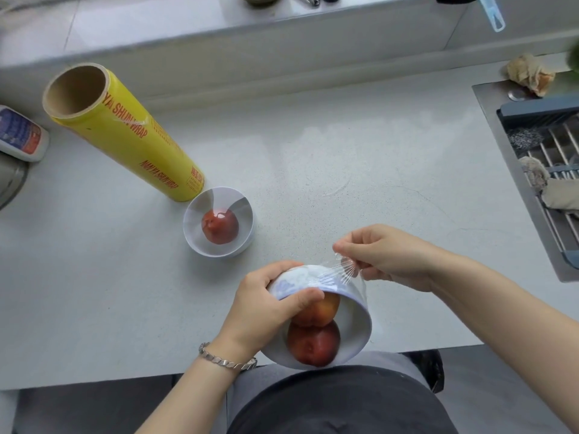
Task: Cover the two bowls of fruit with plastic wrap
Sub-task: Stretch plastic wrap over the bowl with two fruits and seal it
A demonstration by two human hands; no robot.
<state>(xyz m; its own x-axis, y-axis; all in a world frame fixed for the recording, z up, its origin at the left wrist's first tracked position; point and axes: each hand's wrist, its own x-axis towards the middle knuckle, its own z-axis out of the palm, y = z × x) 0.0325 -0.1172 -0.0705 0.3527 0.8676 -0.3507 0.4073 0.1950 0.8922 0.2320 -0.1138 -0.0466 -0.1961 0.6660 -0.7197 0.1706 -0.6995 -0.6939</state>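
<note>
Head view showed the left hand (266, 305) gripping a tilted bowl (351, 333) of two fruits at the bench (344, 158) edge, while right fingers (344, 245) pinched plastic wrap (341, 270) over its rim. Beyond stood a covered second bowl (194, 227) touching the yellow wrap roll (125, 133); a sink rack (545, 145) sat far right.

A person's left hand (266, 311) grips the far rim of a white bowl (351, 343) tilted toward the camera at the near edge of a pale surface (313, 151), with two red fruits (313, 343) inside. The right hand (385, 255), just beyond that bowl, pinches a gathered edge of clear plastic wrap (341, 269) stretched over its rim. Farther from the tilted bowl and to its left sits a second white bowl (218, 222) holding one red fruit, and touching that one's far side stands a yellow roll of wrap (131, 142).
</note>
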